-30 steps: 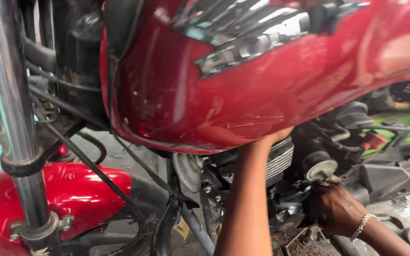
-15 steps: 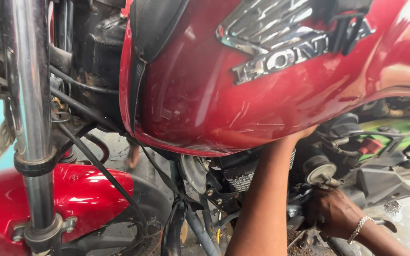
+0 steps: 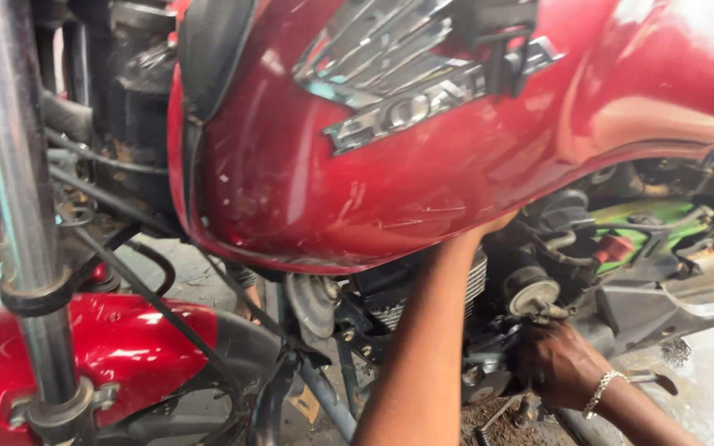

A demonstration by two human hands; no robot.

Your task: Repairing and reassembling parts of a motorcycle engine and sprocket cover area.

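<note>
Since the earlier frame, view has shifted left across the glossy red metal fuel tank (image 3: 456, 165); both arms sit much as before. Left hand (image 3: 502, 223) reaches up under the tank's lower edge, fingers hidden: grip cannot be told. Right hand (image 3: 559, 363), with a silver chain bracelet (image 3: 601, 392), is closed low on the dark engine side just below the round grey carburettor cap (image 3: 532, 296). Engine remains assembled; judged an early or middle stage, fasteners unseen.
</note>
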